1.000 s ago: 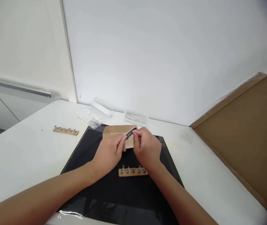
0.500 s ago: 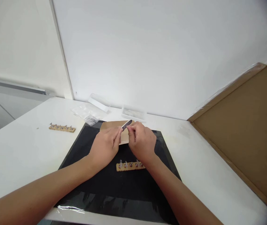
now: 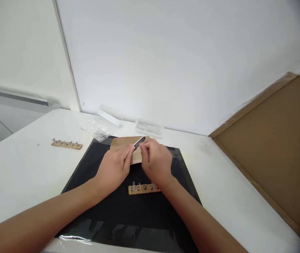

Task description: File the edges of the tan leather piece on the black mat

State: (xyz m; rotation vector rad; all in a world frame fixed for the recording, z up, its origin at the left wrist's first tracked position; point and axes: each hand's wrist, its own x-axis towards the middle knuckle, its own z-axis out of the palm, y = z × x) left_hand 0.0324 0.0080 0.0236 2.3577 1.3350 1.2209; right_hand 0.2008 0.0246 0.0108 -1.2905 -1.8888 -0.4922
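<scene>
Over a sheet of brown paper, my left hand grips a nail file with a dark face and pale edge, its free end pointing up and to the right. My right hand is closed in a pinch beside the file. Whatever its fingertips hold is too small and blurred to name. Below the hands, a tan strip with several metal pegs lies on the black mat. Clear, nail-like pieces stand upright on some pegs, and my right wrist covers the strip's right end.
A second tan strip with several pegs lies on the white table to the left. Behind the mat are a clear plastic bag, a long clear lid and a shallow clear box. A cardboard panel stands right.
My right hand's fingertips have slid slightly down along the file and are smeared by motion. The whole view has shifted a little, so everything sits slightly further left.
</scene>
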